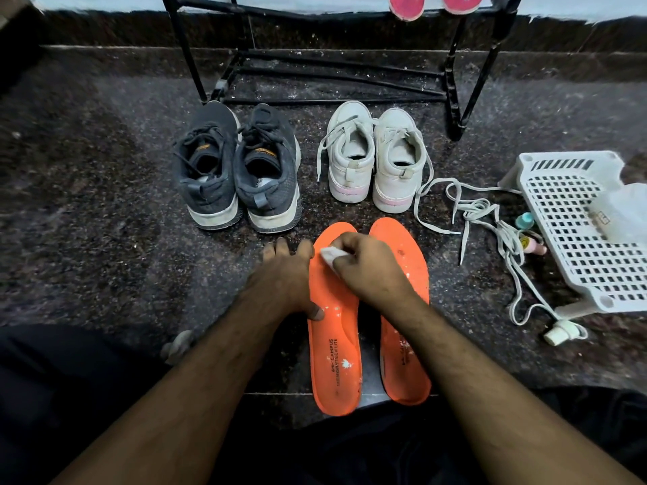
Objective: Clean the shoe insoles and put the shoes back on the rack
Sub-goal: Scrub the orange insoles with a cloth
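Midway: left hand (285, 274) spread flat pinning left insole (334, 344); right hand (367, 267) pinches white wipe (329, 255). Specks remain; grey shoes (238, 169) and white shoes (374, 159) on floor, off rack (336, 64).

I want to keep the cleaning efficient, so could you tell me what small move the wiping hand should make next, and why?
Probably draw the wipe in the right hand down the left insole towards the heel. White specks show below the hand, near the left thumb and by the printed logo, and the left hand already pins that insole's edge.
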{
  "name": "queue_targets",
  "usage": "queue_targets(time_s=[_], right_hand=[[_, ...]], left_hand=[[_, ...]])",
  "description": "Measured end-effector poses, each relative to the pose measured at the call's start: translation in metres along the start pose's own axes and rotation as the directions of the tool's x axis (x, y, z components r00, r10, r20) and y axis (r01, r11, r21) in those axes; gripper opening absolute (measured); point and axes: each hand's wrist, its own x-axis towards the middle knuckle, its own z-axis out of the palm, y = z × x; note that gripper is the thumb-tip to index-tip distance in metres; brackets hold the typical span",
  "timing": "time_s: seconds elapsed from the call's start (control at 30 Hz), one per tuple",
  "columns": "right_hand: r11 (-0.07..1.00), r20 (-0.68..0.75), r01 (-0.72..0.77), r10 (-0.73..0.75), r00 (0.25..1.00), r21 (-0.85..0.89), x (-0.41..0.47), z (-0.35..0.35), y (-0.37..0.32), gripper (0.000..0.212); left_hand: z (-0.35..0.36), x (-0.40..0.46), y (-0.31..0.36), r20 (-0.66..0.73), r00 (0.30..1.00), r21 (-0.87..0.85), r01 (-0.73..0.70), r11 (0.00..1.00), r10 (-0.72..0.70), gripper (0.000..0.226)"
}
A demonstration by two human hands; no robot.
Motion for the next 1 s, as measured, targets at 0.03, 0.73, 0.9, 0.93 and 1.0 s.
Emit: queue_targets(time_s=[0.03, 0.73, 0.9, 0.93, 1.0], right_hand=[[0.999, -0.056, -0.013, 0.010, 0.998, -0.036, 0.003, -0.007, 0.002, 0.005], [0.997, -0.320, -0.072, 0.068, 0.945, -0.002, 0.012, -0.024, 0.020, 0.040], [0.985, -0.160, 0.093, -0.116, 0.980, -0.143, 0.013, -0.004, 0.024, 0.033], [0.972, -0.125, 0.134, -0.160, 0.979, -0.194, 0.013, 0.000, 0.024, 0.031], [0.930, -0.052, 0.204, -0.230, 0.972, -0.304, 0.012, 0.007, 0.025, 0.032]], left_hand=[[0.001, 0.000, 0.000, -0.001, 1.000, -0.004, -0.002, 1.000, 0.002, 0.118], [0.006, 0.009, -0.003, -0.002, 1.000, -0.071, -0.030, 0.997, 0.030, 0.108], [0.009, 0.011, -0.002, 0.010, 1.000, -0.057, -0.026, 0.998, 0.026, 0.117], [0.010, 0.012, -0.003, 0.017, 1.000, -0.052, -0.020, 0.998, 0.021, 0.119], [0.011, 0.013, -0.005, 0.021, 1.000, -0.044, -0.014, 0.999, 0.015, 0.120]])
